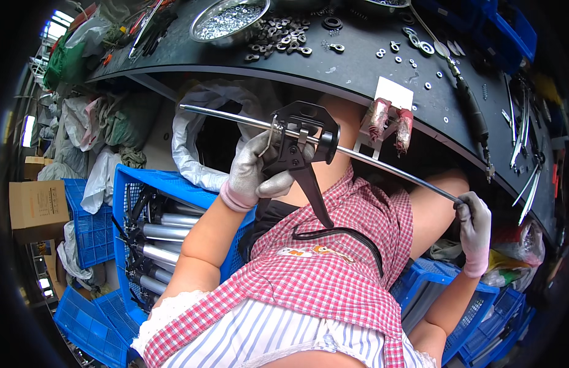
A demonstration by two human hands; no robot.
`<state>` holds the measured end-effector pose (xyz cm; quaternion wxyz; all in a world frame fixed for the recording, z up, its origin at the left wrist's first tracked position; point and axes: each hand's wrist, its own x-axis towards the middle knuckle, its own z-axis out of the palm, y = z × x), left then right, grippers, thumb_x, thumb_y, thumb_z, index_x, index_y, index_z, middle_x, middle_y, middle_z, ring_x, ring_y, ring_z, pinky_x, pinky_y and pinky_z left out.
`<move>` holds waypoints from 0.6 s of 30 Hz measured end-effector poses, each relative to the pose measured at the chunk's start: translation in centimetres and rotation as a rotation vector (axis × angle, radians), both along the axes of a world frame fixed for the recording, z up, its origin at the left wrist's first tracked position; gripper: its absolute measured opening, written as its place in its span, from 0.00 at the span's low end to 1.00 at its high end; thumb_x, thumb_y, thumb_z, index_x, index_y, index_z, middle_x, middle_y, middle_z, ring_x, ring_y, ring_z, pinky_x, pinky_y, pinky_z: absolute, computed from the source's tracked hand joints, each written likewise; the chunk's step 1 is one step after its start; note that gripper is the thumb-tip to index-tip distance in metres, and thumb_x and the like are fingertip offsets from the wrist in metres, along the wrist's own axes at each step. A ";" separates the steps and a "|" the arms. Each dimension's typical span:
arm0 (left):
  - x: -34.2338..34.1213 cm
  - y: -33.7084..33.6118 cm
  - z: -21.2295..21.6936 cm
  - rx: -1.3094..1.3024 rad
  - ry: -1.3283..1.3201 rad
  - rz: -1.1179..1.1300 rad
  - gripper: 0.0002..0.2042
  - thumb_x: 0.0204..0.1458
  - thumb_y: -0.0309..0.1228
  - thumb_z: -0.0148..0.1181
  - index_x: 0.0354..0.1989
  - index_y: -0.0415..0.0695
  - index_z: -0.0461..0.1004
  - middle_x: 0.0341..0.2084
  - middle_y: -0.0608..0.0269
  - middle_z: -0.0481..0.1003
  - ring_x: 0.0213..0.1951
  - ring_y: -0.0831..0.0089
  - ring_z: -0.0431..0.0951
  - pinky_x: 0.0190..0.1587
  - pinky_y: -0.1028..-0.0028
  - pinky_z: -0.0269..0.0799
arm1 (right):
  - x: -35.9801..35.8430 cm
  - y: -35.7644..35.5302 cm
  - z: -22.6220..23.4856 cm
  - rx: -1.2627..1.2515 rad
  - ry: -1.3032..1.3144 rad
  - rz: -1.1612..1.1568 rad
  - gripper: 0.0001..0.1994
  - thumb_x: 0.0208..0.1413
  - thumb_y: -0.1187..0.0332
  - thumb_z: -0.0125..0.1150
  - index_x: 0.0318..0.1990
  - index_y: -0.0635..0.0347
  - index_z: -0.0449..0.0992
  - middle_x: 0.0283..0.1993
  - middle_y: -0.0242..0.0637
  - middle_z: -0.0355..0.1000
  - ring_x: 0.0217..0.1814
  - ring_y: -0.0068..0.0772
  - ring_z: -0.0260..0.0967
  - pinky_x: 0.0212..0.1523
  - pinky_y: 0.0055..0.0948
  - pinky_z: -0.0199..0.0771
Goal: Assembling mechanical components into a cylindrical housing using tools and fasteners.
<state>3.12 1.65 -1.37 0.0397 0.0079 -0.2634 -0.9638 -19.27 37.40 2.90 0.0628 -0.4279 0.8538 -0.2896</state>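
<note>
While the dark workbench (358, 66) stands beyond the steel rod (382, 166), which serves as datum for all positions, the blue crate (174, 179), loaded with silver cylinders (168, 232), lies on the near side, below the rod's left part. The rod's long axis slopes from upper left to lower right in the view and passes through the black gun body (292, 158) (the rod's left end projects free, held by neither hand). This body sits between the two rod ends, its long lever (312, 199) hanging on the rod's near side. The left hand (250, 168), gloved, is nearer to the body: it is curled around its left side, some fingers hidden behind the frame. The right hand (476, 224), also gloved, is well apart from it, thumb and fingers pinching the rod's right end; from this hand, the body lies leftward and up along the axis. Loose washers (427, 86) rest on the bench, beyond the rod.
</note>
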 end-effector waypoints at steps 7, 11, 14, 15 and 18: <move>-1.3 2.2 1.0 -0.109 -0.041 -0.066 0.29 0.61 0.50 0.42 0.63 0.39 0.61 0.47 0.51 0.74 0.08 0.81 0.55 0.10 0.83 0.45 | 1.6 -4.2 0.6 -0.246 -0.027 -0.058 0.11 0.59 0.65 0.59 0.33 0.66 0.72 0.24 0.41 0.68 0.24 0.37 0.67 0.29 0.29 0.65; -2.4 4.6 1.6 -0.213 -0.052 -0.149 0.35 0.59 0.54 0.47 0.64 0.35 0.59 0.47 0.52 0.73 0.11 0.83 0.57 0.13 0.83 0.51 | 5.5 -10.5 1.4 -0.295 0.178 0.132 0.04 0.49 0.74 0.61 0.31 0.61 0.72 0.26 0.42 0.70 0.27 0.47 0.70 0.29 0.37 0.66; -2.5 5.0 1.0 -0.250 -0.053 -0.165 0.33 0.60 0.52 0.44 0.65 0.39 0.59 0.49 0.51 0.71 0.10 0.83 0.56 0.12 0.84 0.51 | 5.9 -11.8 1.8 -0.339 -0.004 0.260 0.04 0.50 0.75 0.59 0.34 0.63 0.73 0.28 0.44 0.71 0.29 0.47 0.70 0.31 0.37 0.67; -2.5 4.9 1.2 -0.210 -0.075 -0.098 0.30 0.60 0.49 0.41 0.64 0.41 0.60 0.50 0.49 0.71 0.09 0.84 0.55 0.12 0.84 0.51 | 5.6 -11.5 1.6 -0.372 -0.073 0.245 0.03 0.51 0.75 0.59 0.34 0.63 0.74 0.28 0.44 0.70 0.28 0.47 0.70 0.31 0.37 0.67; -2.6 4.8 -0.4 -0.081 0.106 -0.159 0.26 0.61 0.46 0.41 0.64 0.43 0.62 0.55 0.49 0.70 0.07 0.83 0.54 0.11 0.84 0.50 | 4.8 -10.2 0.9 -0.369 -0.051 0.241 0.03 0.53 0.73 0.58 0.33 0.63 0.73 0.26 0.44 0.68 0.27 0.47 0.68 0.31 0.37 0.66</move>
